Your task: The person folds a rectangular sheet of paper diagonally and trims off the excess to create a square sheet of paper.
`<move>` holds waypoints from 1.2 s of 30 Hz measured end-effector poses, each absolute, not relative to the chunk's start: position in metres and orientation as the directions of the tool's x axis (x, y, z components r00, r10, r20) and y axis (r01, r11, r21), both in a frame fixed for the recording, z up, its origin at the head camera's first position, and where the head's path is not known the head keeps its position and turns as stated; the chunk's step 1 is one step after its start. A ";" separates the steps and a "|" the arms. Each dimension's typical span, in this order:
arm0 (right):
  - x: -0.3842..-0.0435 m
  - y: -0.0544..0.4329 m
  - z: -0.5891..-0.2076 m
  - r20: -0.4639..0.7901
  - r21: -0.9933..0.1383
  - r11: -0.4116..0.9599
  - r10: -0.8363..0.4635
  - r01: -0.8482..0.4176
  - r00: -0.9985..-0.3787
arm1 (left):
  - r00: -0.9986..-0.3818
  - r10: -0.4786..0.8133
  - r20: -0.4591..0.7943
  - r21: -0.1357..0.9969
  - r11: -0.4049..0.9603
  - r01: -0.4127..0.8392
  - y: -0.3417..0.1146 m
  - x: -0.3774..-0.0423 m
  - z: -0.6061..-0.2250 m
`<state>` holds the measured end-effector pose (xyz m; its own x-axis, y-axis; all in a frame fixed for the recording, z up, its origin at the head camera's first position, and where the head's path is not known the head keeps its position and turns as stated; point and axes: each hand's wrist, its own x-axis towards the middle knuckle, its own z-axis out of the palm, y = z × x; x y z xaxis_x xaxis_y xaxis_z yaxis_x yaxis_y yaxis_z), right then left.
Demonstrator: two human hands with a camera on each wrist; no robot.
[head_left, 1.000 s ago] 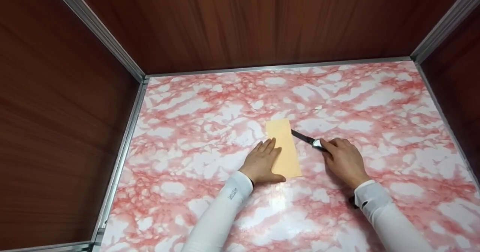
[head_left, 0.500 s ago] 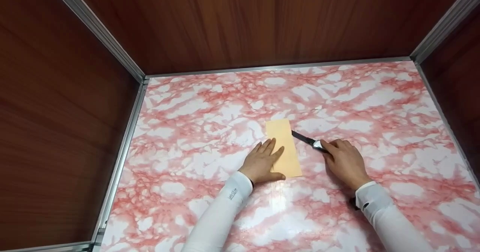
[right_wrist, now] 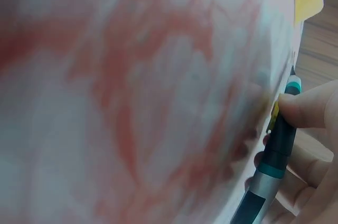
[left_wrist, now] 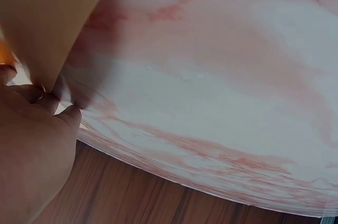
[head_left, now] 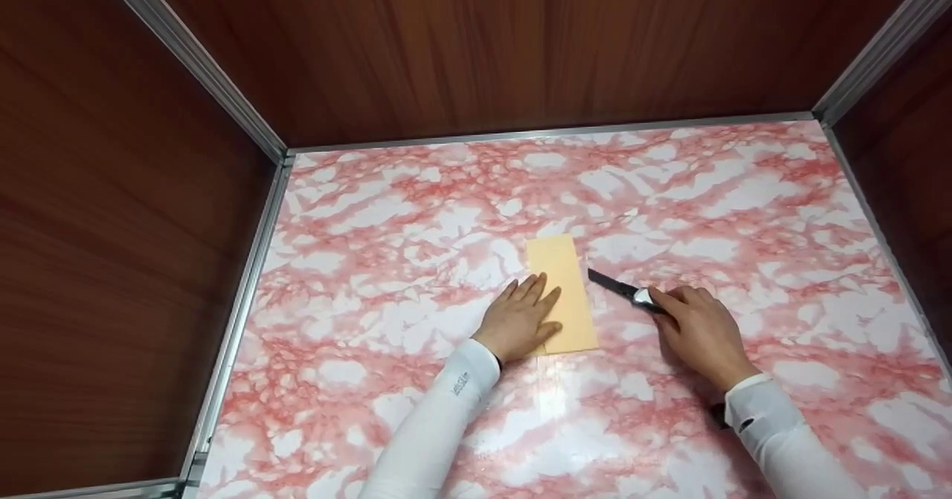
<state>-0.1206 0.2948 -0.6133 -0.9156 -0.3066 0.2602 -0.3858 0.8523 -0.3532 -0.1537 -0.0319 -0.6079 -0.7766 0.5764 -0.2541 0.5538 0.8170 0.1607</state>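
A narrow yellow-orange sheet of paper (head_left: 571,313) lies flat on the marbled tabletop. My left hand (head_left: 517,320) rests on its left side, fingers spread. In the left wrist view, the fingertips of the left hand (left_wrist: 37,129) touch the paper (left_wrist: 50,18) along its edge. My right hand (head_left: 703,332) grips a utility knife (head_left: 643,298) to the right of the sheet. Its long dark blade points at the paper's right edge, a small gap away. The right wrist view shows the knife's handle (right_wrist: 279,139) between thumb and fingers of the right hand (right_wrist: 311,145).
The tabletop (head_left: 372,224) has a red and white marbled surface. Dark wood-grain panels (head_left: 476,45) with metal edge strips stand at the back and both sides.
My right hand has drawn the knife back to the right and towards me, opening a gap from the paper. The left thumb has moved up closer to the other fingers.
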 end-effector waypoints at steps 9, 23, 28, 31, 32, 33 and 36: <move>-0.108 0.301 -0.606 0.231 -0.352 0.851 -0.323 -0.389 -0.918 | -0.764 0.585 -0.271 0.184 0.811 0.555 -0.034 -0.153 -0.608; -0.099 0.308 -0.605 0.178 -0.361 0.834 -0.378 -0.418 -0.908 | -0.765 0.592 -0.253 0.142 0.805 0.576 -0.033 -0.152 -0.610; -0.099 0.312 -0.605 0.179 -0.368 0.828 -0.384 -0.423 -0.906 | -0.776 0.576 -0.256 0.131 0.816 0.563 -0.032 -0.153 -0.612; -0.099 0.312 -0.604 0.177 -0.376 0.820 -0.393 -0.432 -0.902 | -0.777 0.574 -0.257 0.138 0.818 0.558 -0.033 -0.153 -0.611; -0.099 0.312 -0.604 0.177 -0.378 0.818 -0.395 -0.433 -0.902 | -0.776 0.575 -0.257 0.142 0.817 0.559 -0.033 -0.153 -0.611; -0.099 0.312 -0.604 0.177 -0.381 0.817 -0.396 -0.433 -0.901 | -0.774 0.578 -0.258 0.146 0.815 0.561 -0.033 -0.152 -0.611; -0.099 0.310 -0.605 0.177 -0.380 0.818 -0.394 -0.432 -0.902 | -0.766 0.587 -0.262 0.158 0.809 0.566 -0.034 -0.151 -0.611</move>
